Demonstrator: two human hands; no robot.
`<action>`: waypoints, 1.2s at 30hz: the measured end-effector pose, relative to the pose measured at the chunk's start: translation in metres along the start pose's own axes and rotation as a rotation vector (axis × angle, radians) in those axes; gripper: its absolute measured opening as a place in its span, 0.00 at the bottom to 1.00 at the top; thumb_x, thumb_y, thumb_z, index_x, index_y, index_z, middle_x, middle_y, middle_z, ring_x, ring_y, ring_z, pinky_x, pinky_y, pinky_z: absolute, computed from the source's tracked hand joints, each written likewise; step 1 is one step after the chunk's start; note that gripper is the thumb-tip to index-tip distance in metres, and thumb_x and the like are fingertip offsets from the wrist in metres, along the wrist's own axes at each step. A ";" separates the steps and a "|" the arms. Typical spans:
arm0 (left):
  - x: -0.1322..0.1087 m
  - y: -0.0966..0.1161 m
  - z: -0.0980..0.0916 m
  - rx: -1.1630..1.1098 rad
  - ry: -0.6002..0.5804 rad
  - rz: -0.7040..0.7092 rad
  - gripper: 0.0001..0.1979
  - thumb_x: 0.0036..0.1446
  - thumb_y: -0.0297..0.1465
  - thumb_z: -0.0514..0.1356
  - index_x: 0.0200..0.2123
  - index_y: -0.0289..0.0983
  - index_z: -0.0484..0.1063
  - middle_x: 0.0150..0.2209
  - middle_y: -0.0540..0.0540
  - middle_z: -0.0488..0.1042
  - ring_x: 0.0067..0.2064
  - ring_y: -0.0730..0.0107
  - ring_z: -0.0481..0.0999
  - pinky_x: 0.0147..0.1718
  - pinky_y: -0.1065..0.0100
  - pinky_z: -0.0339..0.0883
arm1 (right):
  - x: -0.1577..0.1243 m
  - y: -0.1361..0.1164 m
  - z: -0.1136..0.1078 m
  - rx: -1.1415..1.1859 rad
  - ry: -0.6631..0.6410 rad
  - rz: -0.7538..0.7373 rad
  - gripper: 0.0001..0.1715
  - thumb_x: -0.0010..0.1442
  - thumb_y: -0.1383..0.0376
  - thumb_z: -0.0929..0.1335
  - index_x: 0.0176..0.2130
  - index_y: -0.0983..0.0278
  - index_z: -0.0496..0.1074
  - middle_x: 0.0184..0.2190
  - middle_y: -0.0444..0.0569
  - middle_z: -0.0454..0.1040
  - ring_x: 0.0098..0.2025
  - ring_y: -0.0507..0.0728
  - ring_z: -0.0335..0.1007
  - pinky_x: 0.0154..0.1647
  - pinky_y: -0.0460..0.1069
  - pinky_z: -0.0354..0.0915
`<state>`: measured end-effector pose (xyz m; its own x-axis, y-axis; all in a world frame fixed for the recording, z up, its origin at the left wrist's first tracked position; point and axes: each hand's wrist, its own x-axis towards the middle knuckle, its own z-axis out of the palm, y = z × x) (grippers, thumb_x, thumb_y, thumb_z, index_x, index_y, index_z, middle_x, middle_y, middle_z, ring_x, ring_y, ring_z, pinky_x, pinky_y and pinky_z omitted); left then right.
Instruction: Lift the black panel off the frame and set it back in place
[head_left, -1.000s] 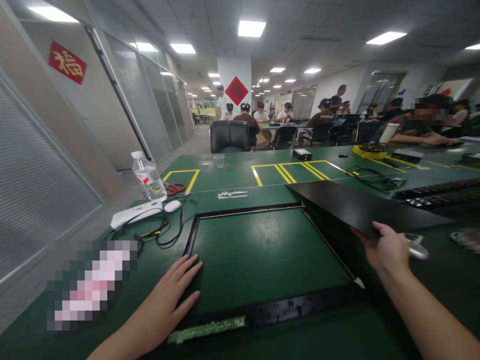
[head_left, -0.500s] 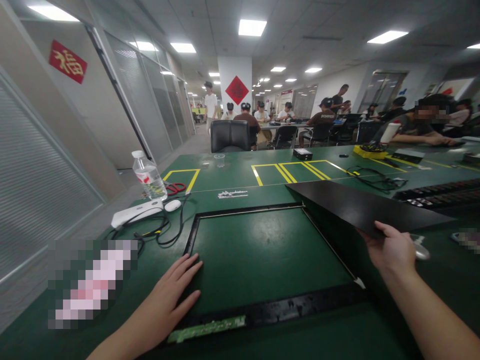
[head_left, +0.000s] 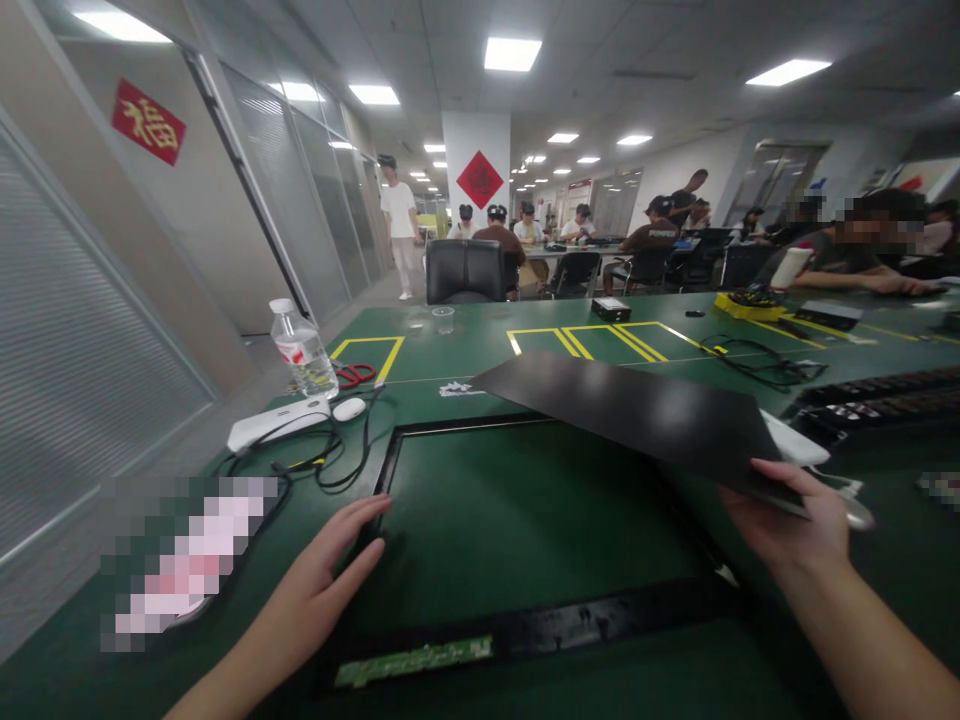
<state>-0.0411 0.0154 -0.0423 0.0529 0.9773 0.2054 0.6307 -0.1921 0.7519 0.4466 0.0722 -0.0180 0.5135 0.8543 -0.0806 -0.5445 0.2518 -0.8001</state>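
Black sheet has swung left since half a second ago. It used to sit out past the right rail; now its far corner reaches over the middle of the black frame. The sheet is raised off the table and tilted, with the near right corner lowest.

Right hand pinches that near corner, thumb on top and fingers under the sheet. Grip point is unchanged.

Left hand has shifted slightly toward the camera. It is palm down with fingers extended and loosely together, fingertips on the frame's left rail near the front corner. It holds nothing.

The frame lies flat on the green table with bare mat showing inside it. A green strip board sits along the front rail, touching it.

Left of the frame:
- black cables, just beside the rail
- white power strip
- small white oval device
- red scissors
- water bottle, upright

Farther back:
- clear cup
- yellow tape boxes
- small black box
- black chair at the far edge

Right side has a loose cable, a yellow tray and rows of dark parts, well clear of the sheet.

A person in a white shirt is closer down the corridor than before. Other people are seated at the far tables.
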 end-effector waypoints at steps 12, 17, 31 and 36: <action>0.005 0.034 -0.009 -1.175 0.125 -0.561 0.12 0.61 0.35 0.61 0.42 0.38 0.82 0.48 0.40 0.84 0.47 0.58 0.83 0.48 0.62 0.75 | -0.036 0.002 0.019 -0.180 -0.035 0.193 0.29 0.41 0.68 0.65 0.45 0.56 0.74 0.40 0.50 0.81 0.45 0.65 0.78 0.47 0.63 0.74; 0.004 0.038 -0.017 -1.185 0.107 -0.606 0.18 0.53 0.34 0.66 0.49 0.39 0.80 0.39 0.45 0.86 0.34 0.60 0.84 0.32 0.67 0.78 | -0.037 0.003 0.017 -0.211 -0.097 0.245 0.27 0.40 0.66 0.65 0.43 0.58 0.74 0.40 0.53 0.81 0.48 0.67 0.77 0.49 0.63 0.73; -0.005 0.043 -0.026 -0.939 0.274 -0.598 0.32 0.40 0.35 0.71 0.53 0.40 0.77 0.39 0.49 0.87 0.39 0.54 0.84 0.26 0.70 0.74 | -0.030 0.007 0.017 -0.395 -0.391 0.532 0.29 0.40 0.66 0.71 0.46 0.61 0.75 0.41 0.52 0.82 0.42 0.65 0.79 0.44 0.57 0.74; -0.004 0.044 -0.031 -0.920 0.290 -0.589 0.32 0.30 0.31 0.76 0.46 0.42 0.80 0.35 0.50 0.87 0.33 0.53 0.84 0.25 0.67 0.75 | -0.018 0.014 0.013 -0.453 -0.382 0.529 0.26 0.47 0.68 0.71 0.49 0.64 0.74 0.44 0.54 0.81 0.40 0.58 0.79 0.39 0.50 0.74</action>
<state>-0.0372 0.0001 0.0095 -0.3218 0.9028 -0.2854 -0.3181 0.1808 0.9307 0.4213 0.0662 -0.0199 -0.0457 0.9263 -0.3741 -0.2882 -0.3708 -0.8829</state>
